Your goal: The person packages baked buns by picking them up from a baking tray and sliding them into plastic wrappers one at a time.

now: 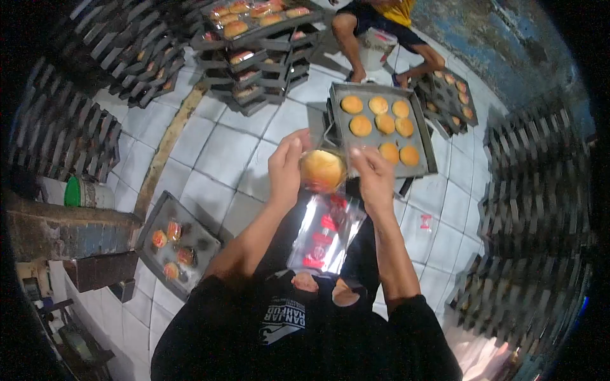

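A round golden bun (322, 169) sits inside a clear plastic bag between my two hands. My left hand (286, 166) has its fingers closed on the bag's left side, and my right hand (375, 174) pinches its right side near the top. Below, on my lap, lies a stack of clear bags with red print (324, 235). Just beyond my right hand, a metal tray (381, 143) bears several unwrapped buns.
At lower left a tray (213, 236) on the floor holds several wrapped buns. Stacked trays (254, 82) stand ahead; more stacks (527, 190) line both sides. A green-rimmed bucket (89, 193) is at left. Another person (381, 28) sits beyond the bun tray.
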The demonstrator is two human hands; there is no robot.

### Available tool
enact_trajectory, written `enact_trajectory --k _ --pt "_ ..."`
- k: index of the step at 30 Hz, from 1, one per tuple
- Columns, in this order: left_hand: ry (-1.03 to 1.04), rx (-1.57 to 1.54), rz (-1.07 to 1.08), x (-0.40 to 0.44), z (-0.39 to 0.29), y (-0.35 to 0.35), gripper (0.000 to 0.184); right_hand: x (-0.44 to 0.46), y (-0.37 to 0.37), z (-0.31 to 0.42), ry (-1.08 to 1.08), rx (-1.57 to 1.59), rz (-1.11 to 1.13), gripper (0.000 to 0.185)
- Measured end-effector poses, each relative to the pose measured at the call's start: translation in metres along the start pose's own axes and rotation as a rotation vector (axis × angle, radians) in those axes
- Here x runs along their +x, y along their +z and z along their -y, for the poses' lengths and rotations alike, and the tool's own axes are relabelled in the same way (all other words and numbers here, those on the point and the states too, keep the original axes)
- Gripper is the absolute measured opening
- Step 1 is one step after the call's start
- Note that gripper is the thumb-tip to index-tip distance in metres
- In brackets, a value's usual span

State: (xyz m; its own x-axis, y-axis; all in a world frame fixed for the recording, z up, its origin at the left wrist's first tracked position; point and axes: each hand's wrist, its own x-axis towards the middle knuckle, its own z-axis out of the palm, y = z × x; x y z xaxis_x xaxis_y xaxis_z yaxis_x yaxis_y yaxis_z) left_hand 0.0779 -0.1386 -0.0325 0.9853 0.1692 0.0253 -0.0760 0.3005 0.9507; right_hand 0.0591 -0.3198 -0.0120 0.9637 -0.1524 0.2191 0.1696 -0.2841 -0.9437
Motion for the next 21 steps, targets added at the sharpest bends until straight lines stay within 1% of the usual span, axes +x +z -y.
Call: enact_trajectory --k 1,4,5,8,9,11,12,13,14,15,16,17,19,20,21 --pt "0.113 0.138 0.047 -0.001 -0.008 -0.005 0.035 0.001 -0.008 -0.002 -0.022 -0.022 -0.020 0.021" --pt "0.263 0.204 0.168 -0.008 -0.030 -0.003 0.035 -0.003 -0.012 0.013 0.067 0.134 0.023 0.022" --pt "0.146 0.055 0.125 -0.005 -0.026 0.001 0.034 0.000 -0.012 0.014 0.094 0.116 0.063 0.021" --pt "0.031 0.017 0.035 -0.010 -0.026 0.002 0.035 -0.004 -0.014 0.029 0.079 0.079 0.089 0.025" --pt "0.072 0.024 0.009 -0.011 -0.022 0.005 0.036 0.003 -0.010 0.028 0.034 0.026 0.079 0.025" --pt "-0.017 0.038 -0.017 -0.009 -0.017 0.008 0.034 0.004 -0.004 0.020 -0.026 -0.081 0.050 0.027" --pt "-0.066 0.046 -0.025 -0.012 -0.014 0.009 0.034 -0.004 -0.004 0.014 0.123 -0.008 0.042 0.028" --pt "-0.039 -0.027 -0.008 -0.005 0.006 0.001 0.034 -0.001 -0.003 0.010 0.250 0.069 0.035 0.029" --pt "-0.048 -0.029 -0.021 0.001 0.000 0.003 0.035 0.011 -0.001 0.009 0.358 0.145 0.041 0.031" --pt "-0.067 -0.029 -0.040 -0.002 -0.006 0.004 0.035 0.009 -0.003 0.011 0.377 0.246 0.045 0.029" --pt "-0.107 -0.024 -0.058 -0.010 -0.012 0.003 0.035 0.006 -0.001 0.014 0.272 0.239 0.035 0.028" --pt "-0.101 -0.015 -0.032 -0.014 -0.017 0.001 0.032 0.000 0.002 0.017 0.172 0.231 0.024 0.028" --pt "0.006 0.102 -0.018 -0.006 -0.009 -0.003 0.029 0.006 0.005 0.027 -0.158 -0.033 -0.030 0.027" --pt "0.061 0.160 0.003 -0.001 -0.004 -0.005 0.028 0.009 0.002 0.022 0.024 0.070 0.005 0.027" --pt "0.005 0.001 -0.053 0.004 -0.002 -0.006 0.025 0.014 -0.002 0.014 0.194 0.176 0.046 0.027"
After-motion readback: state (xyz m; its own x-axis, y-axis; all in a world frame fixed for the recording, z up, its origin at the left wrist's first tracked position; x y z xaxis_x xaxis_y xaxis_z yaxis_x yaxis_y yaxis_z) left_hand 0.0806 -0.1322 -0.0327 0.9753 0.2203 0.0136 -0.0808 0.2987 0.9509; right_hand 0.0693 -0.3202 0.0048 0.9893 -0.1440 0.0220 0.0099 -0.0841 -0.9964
